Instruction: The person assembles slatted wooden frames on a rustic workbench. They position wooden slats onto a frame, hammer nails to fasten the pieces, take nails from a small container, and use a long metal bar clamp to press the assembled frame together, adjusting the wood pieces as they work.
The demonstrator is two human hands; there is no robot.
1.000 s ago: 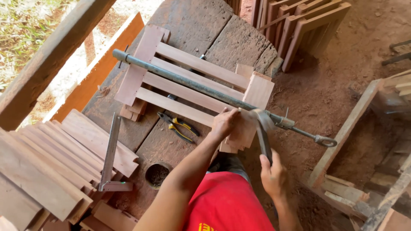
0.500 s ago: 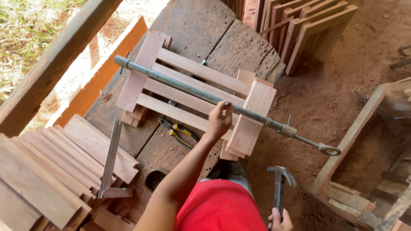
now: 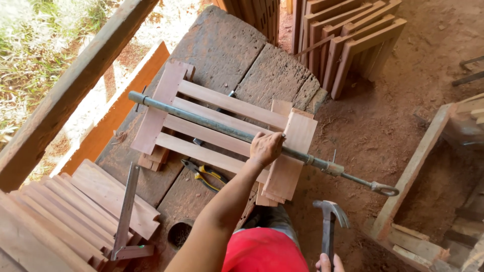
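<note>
My left hand (image 3: pixel 265 147) presses on a wooden slat frame (image 3: pixel 222 132) that lies on a dark, worn workbench (image 3: pixel 237 55). Under the hand runs a long metal pipe clamp (image 3: pixel 227 132), laid diagonally over the frame, with its ringed end (image 3: pixel 385 190) past the bench edge. My right hand (image 3: pixel 326 263) shows only at the bottom edge, gripping the handle of a claw hammer (image 3: pixel 330 214) that points upward, away from the frame. Red shorts (image 3: pixel 264 252) fill the lower middle.
Yellow-handled pliers (image 3: pixel 204 174) lie on the bench below the frame. A metal try square (image 3: pixel 126 216) rests on a stack of slats (image 3: pixel 65 221) at lower left. More frames (image 3: pixel 348 45) lean at the top. A wooden frame (image 3: pixel 418 166) stands on the dirt floor at right.
My right hand dropped the hammer from beside the frame's right end down to the bottom of the view. My left hand stays on the frame by the clamp. The view has shifted slightly.
</note>
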